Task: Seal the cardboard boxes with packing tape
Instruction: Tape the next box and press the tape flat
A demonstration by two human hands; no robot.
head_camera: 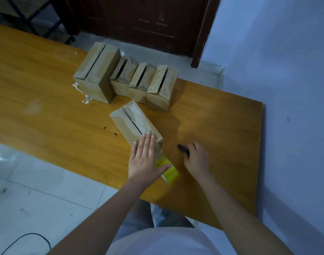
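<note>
Cardboard box (134,122) at frame centre is lying under our flat left hand (145,159), thumb steadying the tape (167,169). Right of it, our right hand (197,159) is curling round a cutter (183,149). Easing our press could be letting the strip peel off.

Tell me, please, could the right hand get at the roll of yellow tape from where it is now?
Probably yes: the right hand sits beside the tape roll with bare table between them, but it grips a dark tool, and the left hand's thumb rests on the roll.
</note>
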